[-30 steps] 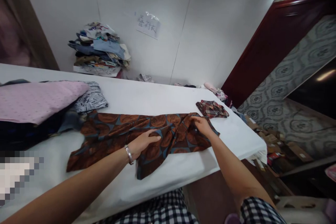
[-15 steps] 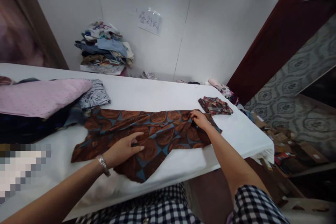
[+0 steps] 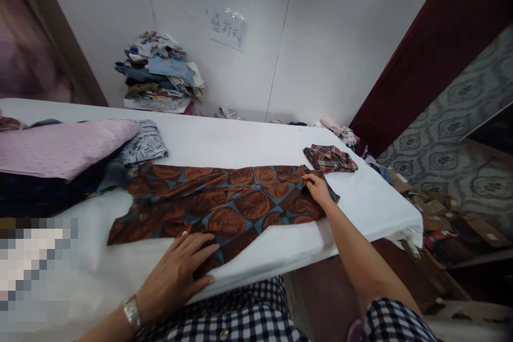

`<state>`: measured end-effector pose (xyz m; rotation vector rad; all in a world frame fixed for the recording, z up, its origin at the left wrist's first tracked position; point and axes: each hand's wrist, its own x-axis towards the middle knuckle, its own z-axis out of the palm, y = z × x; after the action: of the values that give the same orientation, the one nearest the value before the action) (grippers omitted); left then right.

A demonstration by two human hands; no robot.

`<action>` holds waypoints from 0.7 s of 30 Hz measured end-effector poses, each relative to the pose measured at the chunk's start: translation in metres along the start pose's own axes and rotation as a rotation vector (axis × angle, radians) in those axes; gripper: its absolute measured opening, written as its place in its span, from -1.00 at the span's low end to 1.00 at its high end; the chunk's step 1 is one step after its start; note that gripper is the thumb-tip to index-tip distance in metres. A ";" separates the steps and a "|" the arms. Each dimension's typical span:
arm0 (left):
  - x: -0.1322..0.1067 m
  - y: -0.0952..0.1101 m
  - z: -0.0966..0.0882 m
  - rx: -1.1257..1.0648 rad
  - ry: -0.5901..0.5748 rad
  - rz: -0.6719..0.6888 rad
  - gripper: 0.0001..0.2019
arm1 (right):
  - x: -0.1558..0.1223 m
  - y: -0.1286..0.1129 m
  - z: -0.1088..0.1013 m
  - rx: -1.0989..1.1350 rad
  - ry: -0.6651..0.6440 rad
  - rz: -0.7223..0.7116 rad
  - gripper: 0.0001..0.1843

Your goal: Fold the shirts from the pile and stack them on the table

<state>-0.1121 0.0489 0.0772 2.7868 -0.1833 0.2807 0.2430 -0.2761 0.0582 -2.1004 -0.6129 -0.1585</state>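
Observation:
A brown patterned shirt [image 3: 240, 200] with orange-brown circles and blue patches lies spread on the white-covered table [image 3: 240, 144]. Its near flap hangs toward the table's front edge. My left hand [image 3: 180, 267], wearing a silver bracelet, rests on that near flap with fingers stretched out and the thumb apart. At the shirt's right end, my right hand [image 3: 319, 192] has its fingers closed on the fabric. A small folded plaid shirt [image 3: 331, 158] lies just beyond my right hand.
On the left are a pink dotted garment [image 3: 68, 147], dark clothes beneath it and a black-and-white printed garment [image 3: 144, 141]. A tall clothes stack [image 3: 160, 75] stands against the wall under a paper sign [image 3: 227, 29]. Cardboard boxes [image 3: 435, 208] sit low at right.
My left hand has moved down from above the shirt's middle onto its near flap, which now extends less toward me. My right hand has shifted slightly right along the shirt's end.

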 end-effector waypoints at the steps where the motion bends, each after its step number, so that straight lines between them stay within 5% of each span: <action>1: -0.001 0.001 0.001 0.023 -0.020 0.005 -0.53 | 0.000 0.000 0.000 -0.001 0.005 0.005 -0.70; 10: 0.017 -0.001 -0.016 -0.121 0.018 -0.054 -0.80 | 0.002 -0.019 -0.004 0.015 -0.003 -0.026 -0.67; 21: 0.032 -0.006 -0.090 -1.020 0.213 -0.729 -0.74 | -0.015 -0.049 -0.028 0.035 -0.041 -0.100 -0.69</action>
<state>-0.0957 0.0818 0.1655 1.6427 0.5720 0.2038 0.2096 -0.2821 0.1062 -2.0449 -0.7406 -0.1610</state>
